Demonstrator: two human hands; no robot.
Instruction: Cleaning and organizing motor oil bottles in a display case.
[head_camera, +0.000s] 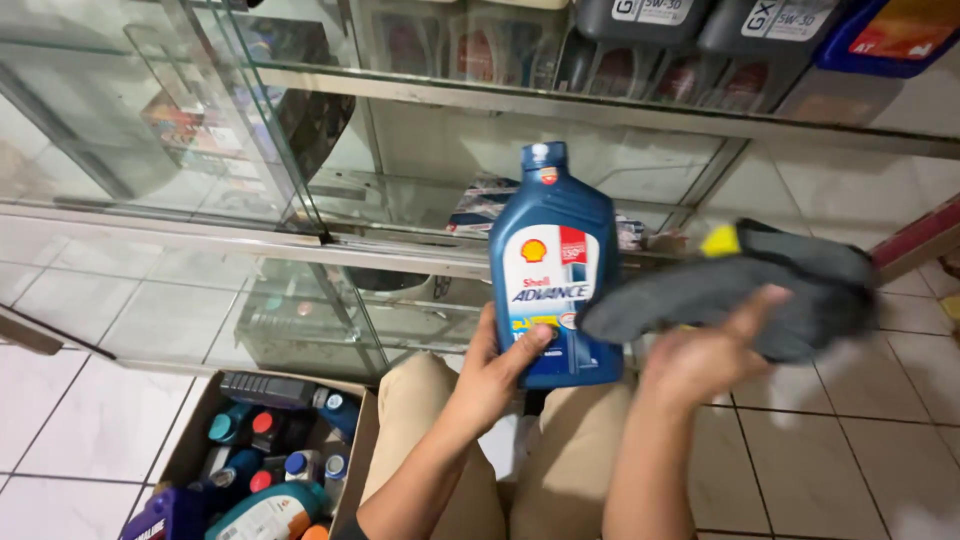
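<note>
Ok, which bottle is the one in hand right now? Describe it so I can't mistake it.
In front of the glass display cabinet, above the person's knees, the left hand holds up a blue motor-oil bottle by its lower edge. Unlike the bottles lying in the cardboard box on the floor, it is upright, with a white front label, beside the grey cloth in the right hand.

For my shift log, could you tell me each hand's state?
Left hand: closed on the blue bottle.
Right hand: holding a grey cloth.

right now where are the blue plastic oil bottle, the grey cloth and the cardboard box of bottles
blue plastic oil bottle (553, 215): head view, upper body below the cap
grey cloth (720, 290): head view, middle of the fabric
cardboard box (364, 440): head view, right wall
</note>
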